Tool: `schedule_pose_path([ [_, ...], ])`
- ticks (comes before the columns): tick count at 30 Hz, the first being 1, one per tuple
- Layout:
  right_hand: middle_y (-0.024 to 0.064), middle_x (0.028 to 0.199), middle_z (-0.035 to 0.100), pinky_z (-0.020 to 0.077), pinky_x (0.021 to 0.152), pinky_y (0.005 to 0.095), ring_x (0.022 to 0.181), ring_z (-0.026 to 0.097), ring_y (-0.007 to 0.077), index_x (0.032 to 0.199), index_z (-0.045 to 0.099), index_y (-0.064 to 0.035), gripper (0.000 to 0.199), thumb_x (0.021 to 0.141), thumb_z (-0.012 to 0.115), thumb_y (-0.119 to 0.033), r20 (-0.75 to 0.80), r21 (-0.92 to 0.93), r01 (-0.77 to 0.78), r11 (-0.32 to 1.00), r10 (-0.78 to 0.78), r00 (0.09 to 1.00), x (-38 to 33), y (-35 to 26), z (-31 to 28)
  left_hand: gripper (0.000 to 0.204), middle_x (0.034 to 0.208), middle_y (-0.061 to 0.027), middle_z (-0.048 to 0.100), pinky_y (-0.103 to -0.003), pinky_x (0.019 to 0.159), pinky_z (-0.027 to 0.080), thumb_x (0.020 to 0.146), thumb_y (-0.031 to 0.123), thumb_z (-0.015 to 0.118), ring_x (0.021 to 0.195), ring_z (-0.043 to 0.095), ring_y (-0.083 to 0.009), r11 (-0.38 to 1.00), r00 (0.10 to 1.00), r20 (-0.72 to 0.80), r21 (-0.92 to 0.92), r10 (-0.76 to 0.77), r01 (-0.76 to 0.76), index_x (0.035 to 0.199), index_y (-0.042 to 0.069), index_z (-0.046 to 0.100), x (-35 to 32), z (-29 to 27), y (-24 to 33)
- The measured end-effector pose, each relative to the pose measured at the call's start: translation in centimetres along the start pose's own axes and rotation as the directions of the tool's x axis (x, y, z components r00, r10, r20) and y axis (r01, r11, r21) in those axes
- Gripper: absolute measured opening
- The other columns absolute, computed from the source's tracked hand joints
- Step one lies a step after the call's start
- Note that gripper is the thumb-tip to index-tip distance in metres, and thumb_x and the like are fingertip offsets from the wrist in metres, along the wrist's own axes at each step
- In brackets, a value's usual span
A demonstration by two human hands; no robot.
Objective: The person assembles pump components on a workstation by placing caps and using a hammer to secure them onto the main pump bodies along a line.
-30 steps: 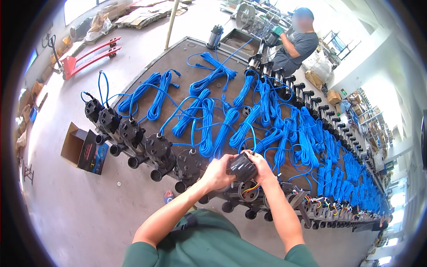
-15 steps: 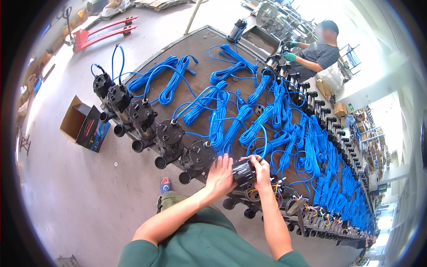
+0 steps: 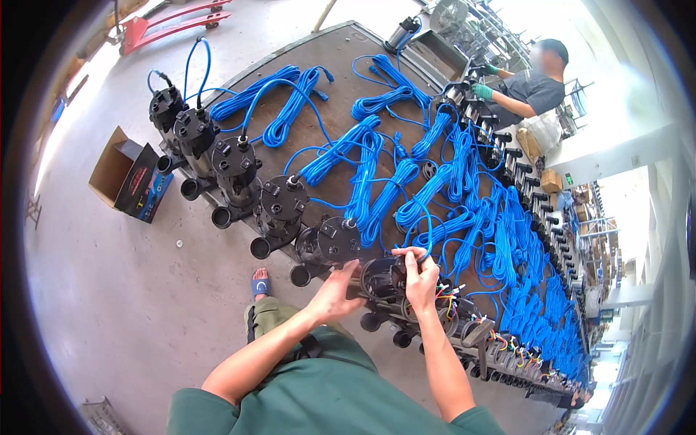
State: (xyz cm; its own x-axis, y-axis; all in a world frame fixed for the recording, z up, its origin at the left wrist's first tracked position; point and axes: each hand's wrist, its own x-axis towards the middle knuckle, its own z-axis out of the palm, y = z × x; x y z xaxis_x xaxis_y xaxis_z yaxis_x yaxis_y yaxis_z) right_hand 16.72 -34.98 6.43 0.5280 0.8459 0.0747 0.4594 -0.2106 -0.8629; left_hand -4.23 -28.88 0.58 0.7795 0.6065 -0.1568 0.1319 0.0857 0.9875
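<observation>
Long workbench (image 3: pixel 341 54) strewn with blue cables (image 3: pixel 377 174); at its near edge the left hand (image 3: pixel 335 291) cups a black pump (image 3: pixel 382 279), fingers spread, while the right hand (image 3: pixel 420 275) pinches the cable at its top.

This is a factory assembly floor or workshop, not a home. A long dark desk (image 3: pixel 341 65) carries a row of identical black pump bodies (image 3: pixel 279 206) along its near edge, each tied to a coil of blue cable (image 3: pixel 362 174), and dozens more such coils run on toward the far end. Around it lie a bare concrete floor (image 3: pixel 130 304), a red pallet jack (image 3: pixel 174 22), an open cardboard box (image 3: pixel 127 177) and metal racks, while a second person in a cap and work gloves (image 3: pixel 533 83) stands working at the desk's far side.
</observation>
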Motion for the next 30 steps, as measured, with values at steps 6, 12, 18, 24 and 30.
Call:
schedule_pose_path([
  [6, 0.0062, 0.070, 0.067, 0.0437, 0.055, 0.0320, 0.058, 0.061, 0.0154, 0.103, 0.075, -0.0033, 0.017, 0.103, 0.062, -0.014, 0.006, -0.116, 0.234, 0.965, -0.235, 0.972, -0.5, -0.4, 0.8, 0.070, 0.164, -0.0183, 0.039, -0.038, 0.126, 0.026, 0.104, 0.025, 0.051, 0.154, 0.034, -0.0269, 0.890, 0.996, 0.072, -0.449, -0.045, 0.073, 0.164, 0.001, 0.026, 1.3, 1.0, -4.8],
  [12, 0.0122, 0.075, 0.071, 0.0513, 0.057, 0.0346, 0.061, 0.069, 0.0230, 0.101, 0.071, -0.0024, 0.014, 0.101, 0.063, -0.014, -0.061, -0.156, 0.206, 0.966, -0.217, 0.974, -0.9, -0.1, 1.7, 0.086, 0.173, -0.0156, 0.022, -0.040, 0.129, 0.014, 0.109, 0.059, 0.044, 0.160, 0.020, -0.0265, 0.922, 0.984, 0.179, -0.380, -0.004, 0.073, 0.167, 0.002, 0.016, 2.2, 0.1, -3.0],
  [18, 0.0227, 0.082, 0.070, 0.0545, 0.063, 0.0489, 0.074, 0.069, 0.0423, 0.099, 0.066, 0.0036, 0.019, 0.098, 0.064, -0.015, -0.174, -0.188, 0.148, 0.971, -0.182, 0.968, -1.5, 1.0, 2.6, 0.094, 0.157, -0.0152, 0.046, -0.040, 0.121, 0.033, 0.103, 0.070, 0.047, 0.146, 0.044, -0.0240, 0.932, 0.984, 0.123, -0.355, 0.126, -0.075, 0.162, 0.000, 0.029, 6.8, 1.7, -1.7],
  [24, 0.0197, 0.079, 0.070, 0.0551, 0.067, 0.0478, 0.075, 0.069, 0.0397, 0.095, 0.066, 0.0015, 0.020, 0.096, 0.066, -0.019, -0.221, -0.197, 0.131, 0.972, -0.174, 0.960, -2.2, 0.9, 3.1, 0.082, 0.149, -0.0151, 0.053, -0.038, 0.117, 0.038, 0.101, 0.058, 0.051, 0.141, 0.049, -0.0247, 0.961, 0.979, 0.091, -0.227, 0.180, -0.156, 0.156, -0.002, 0.040, 6.3, 2.3, -2.2],
  [30, 0.0175, 0.080, 0.070, 0.0551, 0.068, 0.0471, 0.075, 0.069, 0.0378, 0.091, 0.066, -0.0008, 0.016, 0.093, 0.067, -0.017, -0.028, -0.114, 0.273, 0.955, -0.278, 0.960, -1.3, 1.4, 1.7, 0.091, 0.148, -0.0144, 0.053, -0.041, 0.118, 0.036, 0.092, 0.060, 0.068, 0.138, 0.049, -0.0250, 0.941, 0.989, -0.141, -0.325, 0.049, -0.094, 0.156, 0.000, 0.041, 3.9, 5.1, -1.8],
])
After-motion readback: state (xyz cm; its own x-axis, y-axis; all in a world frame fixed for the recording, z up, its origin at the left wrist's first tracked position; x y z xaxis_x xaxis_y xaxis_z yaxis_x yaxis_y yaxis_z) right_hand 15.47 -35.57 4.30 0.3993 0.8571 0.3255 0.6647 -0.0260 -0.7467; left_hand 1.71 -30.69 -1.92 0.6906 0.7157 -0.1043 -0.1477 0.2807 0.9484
